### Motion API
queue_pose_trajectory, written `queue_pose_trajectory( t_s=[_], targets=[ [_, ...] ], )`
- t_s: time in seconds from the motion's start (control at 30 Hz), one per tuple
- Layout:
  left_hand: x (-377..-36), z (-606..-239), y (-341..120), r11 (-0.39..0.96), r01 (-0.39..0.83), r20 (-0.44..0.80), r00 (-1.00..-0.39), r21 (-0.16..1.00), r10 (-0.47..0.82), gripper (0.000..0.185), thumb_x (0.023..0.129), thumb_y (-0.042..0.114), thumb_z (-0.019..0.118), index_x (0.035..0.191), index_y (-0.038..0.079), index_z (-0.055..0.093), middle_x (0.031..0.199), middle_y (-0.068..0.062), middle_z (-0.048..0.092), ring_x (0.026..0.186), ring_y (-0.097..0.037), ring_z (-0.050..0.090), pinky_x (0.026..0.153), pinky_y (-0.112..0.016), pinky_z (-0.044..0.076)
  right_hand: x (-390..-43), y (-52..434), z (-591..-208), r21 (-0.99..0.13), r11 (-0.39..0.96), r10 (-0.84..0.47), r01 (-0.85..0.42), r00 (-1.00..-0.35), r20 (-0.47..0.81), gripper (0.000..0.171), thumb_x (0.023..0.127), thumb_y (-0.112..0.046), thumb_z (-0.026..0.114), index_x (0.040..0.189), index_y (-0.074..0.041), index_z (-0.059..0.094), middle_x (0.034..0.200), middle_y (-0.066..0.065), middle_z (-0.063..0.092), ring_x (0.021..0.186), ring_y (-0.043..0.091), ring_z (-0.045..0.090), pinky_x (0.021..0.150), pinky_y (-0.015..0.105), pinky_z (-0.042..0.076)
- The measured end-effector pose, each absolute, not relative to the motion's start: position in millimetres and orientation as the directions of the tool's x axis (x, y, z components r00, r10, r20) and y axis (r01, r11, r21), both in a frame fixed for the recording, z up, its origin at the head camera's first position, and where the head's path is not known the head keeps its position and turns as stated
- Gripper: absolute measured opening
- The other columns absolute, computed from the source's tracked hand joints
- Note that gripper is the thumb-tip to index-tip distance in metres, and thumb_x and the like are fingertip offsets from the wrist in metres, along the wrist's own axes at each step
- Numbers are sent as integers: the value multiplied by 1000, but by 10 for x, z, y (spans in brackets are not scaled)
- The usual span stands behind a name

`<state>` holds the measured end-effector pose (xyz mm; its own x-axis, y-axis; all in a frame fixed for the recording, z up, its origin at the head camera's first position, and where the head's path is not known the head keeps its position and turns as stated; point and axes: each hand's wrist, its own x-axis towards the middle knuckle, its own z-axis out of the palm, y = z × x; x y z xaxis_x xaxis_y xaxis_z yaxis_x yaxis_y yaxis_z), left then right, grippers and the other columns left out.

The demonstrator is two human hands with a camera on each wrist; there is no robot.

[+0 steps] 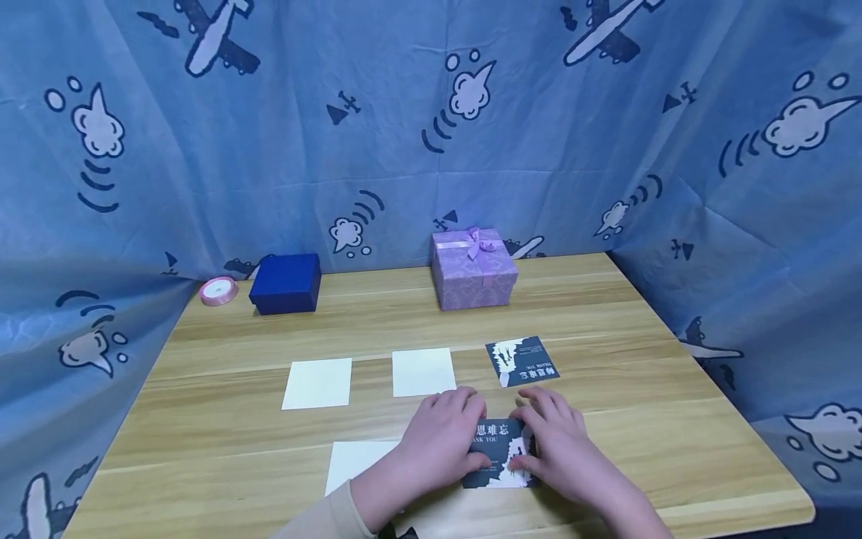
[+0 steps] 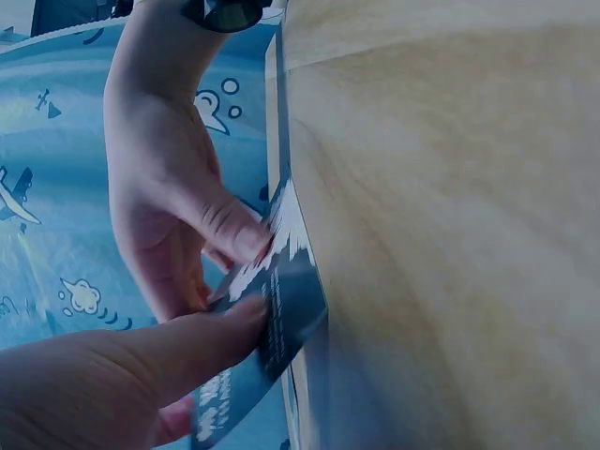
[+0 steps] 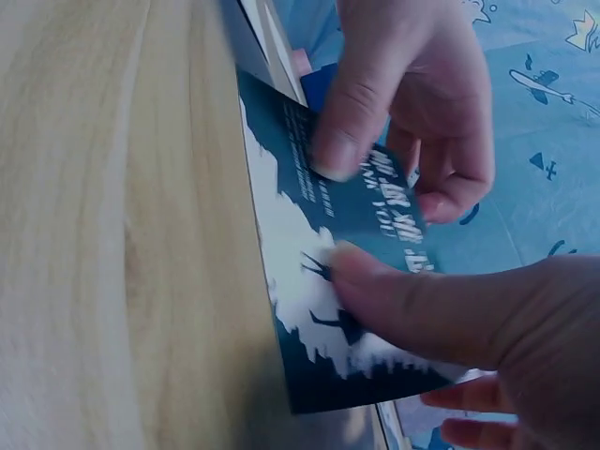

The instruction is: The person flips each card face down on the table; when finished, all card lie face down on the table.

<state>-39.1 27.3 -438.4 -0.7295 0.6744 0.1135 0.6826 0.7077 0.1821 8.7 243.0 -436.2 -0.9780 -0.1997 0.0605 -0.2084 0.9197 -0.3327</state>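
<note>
Fingers and card. Both thumbs press the printed face of a dark thank-you card [image 1: 500, 453], lower centre of the head view. In the right wrist view the right thumb pins the white silhouette end and the left thumb [image 3: 342, 122] the lettered end. The left wrist view shows the card [image 2: 281, 300] pinched from both sides, one edge against the wood. The left hand [image 1: 441, 442] grips the card's left edge, the right hand [image 1: 559, 449] its right edge; fingers of both are curled around it.

Orientation. The card's long axis runs left to right between the hands, directly beneath the fingertips; neither hand is nearer.

Surroundings. Just left of the left hand lies a blank white card [image 1: 357, 460]. Farther up the wooden table [image 1: 660, 404] sit two more white cards [image 1: 318, 382] [image 1: 423, 371] and a second dark card [image 1: 521, 361]. Along the far edge stand a lilac gift box [image 1: 474, 268], a navy box [image 1: 286, 283] and a pink ribbon roll [image 1: 218, 290].
</note>
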Motion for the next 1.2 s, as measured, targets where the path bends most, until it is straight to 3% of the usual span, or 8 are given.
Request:
queue_pose_trajectory(
  t_s=[0.13, 0.23, 0.4, 0.6, 0.8, 1.03, 1.2],
  targets=[
    [-412, -4351, 272, 679, 706, 227, -708, 200, 669, 41, 88, 46, 79, 115, 22, 59, 119, 4, 65, 102, -15, 64, 87, -36, 54, 76, 2441, -4342, -345, 901, -203, -263, -959, 200, 42, 79, -27, 90, 114, -17, 71, 137, 8, 62, 130, 35, 52, 102, 61, 41],
    [-429, -4327, 264, 635, 743, 346, -664, 210, 663, 27, 90, 34, 78, 107, 22, 61, 104, 8, 69, 86, -9, 65, 74, -27, 53, 74, 2467, -4323, -362, 877, -211, -316, -930, 300, 24, 86, -18, 84, 107, -19, 71, 117, -2, 70, 114, 22, 63, 96, 52, 51],
    [-444, -4297, 258, 573, 791, 485, -595, 214, 641, 13, 89, 21, 75, 96, 22, 64, 87, 13, 68, 71, -2, 61, 60, -20, 47, 79, 2517, -4291, -412, 841, -188, -351, -903, 387, 12, 96, -13, 72, 99, -25, 75, 96, -14, 71, 92, 2, 64, 80, 34, 58],
    [-428, -4275, 239, 536, 816, 494, -565, 216, 661, 9, 87, 15, 70, 91, 22, 65, 81, 16, 65, 66, 0, 56, 55, -18, 43, 112, 2553, -4272, -443, 805, -207, -395, -886, 415, 15, 95, -12, 73, 101, -25, 79, 95, -14, 75, 89, 0, 67, 78, 31, 58],
    [-416, -4275, 214, 527, 826, 435, -557, 200, 707, 11, 84, 19, 72, 87, 25, 63, 70, 19, 59, 55, 2, 42, 49, -15, 30, 168, 2582, -4259, -469, 775, -240, -423, -884, 401, 21, 91, -9, 77, 100, -28, 79, 97, -20, 75, 93, 3, 70, 81, 34, 59],
    [-370, -4277, 195, 503, 831, 407, -555, 236, 726, 19, 92, 40, 71, 84, 26, 62, 64, 21, 52, 50, 5, 32, 47, -13, 24, 244, 2661, -4254, -560, 742, -285, -368, -930, 234, 12, 99, -27, 71, 107, -30, 79, 103, -22, 75, 97, 1, 70, 84, 33, 59],
    [-354, -4289, 195, 484, 839, 374, -544, 248, 751, 24, 93, 47, 70, 82, 27, 62, 67, 22, 52, 54, 6, 34, 49, -13, 25, 268, 2720, -4263, -595, 734, -312, -328, -941, 134, 20, 99, -39, 69, 112, -27, 78, 110, -19, 75, 105, 5, 70, 91, 37, 58]
  ],
)
